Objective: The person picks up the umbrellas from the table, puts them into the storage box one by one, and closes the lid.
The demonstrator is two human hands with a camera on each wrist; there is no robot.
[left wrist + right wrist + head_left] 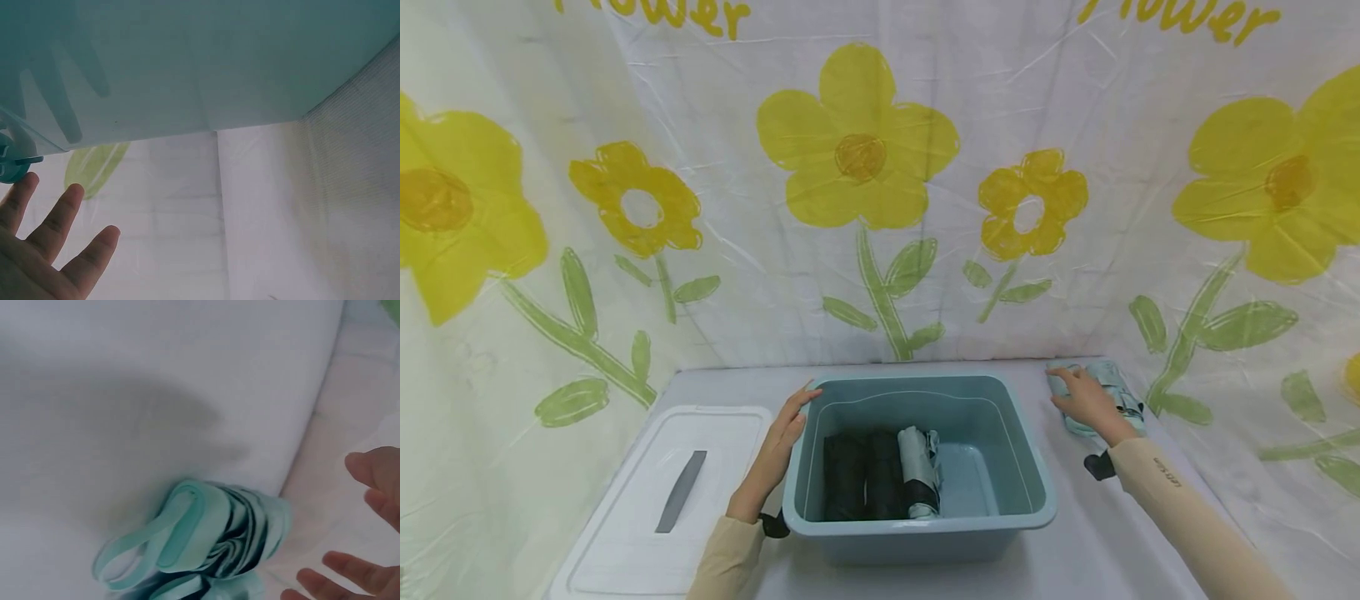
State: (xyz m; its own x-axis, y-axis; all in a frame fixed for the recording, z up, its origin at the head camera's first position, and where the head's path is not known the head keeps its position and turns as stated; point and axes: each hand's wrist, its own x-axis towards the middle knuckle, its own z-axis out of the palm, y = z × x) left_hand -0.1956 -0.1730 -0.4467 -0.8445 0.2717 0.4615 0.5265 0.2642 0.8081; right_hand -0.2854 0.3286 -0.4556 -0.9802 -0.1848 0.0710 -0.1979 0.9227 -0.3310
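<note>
My left hand (781,442) is at the left rim of the blue-green plastic box (1036,467); its fingers look extended beside the wall in the left wrist view. Inside the box, two black rolled bundles (844,479) and a pale mint folded umbrella (917,467) with a black band lie side by side at the left and middle. At the table's far right corner my right hand (1086,402) hovers over mint folded umbrellas (1108,375), fingers spread. The right wrist view shows an umbrella's flat oval end (190,528) and wrist strap (128,550), with the fingers apart from it.
A white lid (625,533) with a grey handle (681,492) lies left of the box. The white-covered table (1060,542) ends at a flower-print curtain (925,275) behind and at both sides.
</note>
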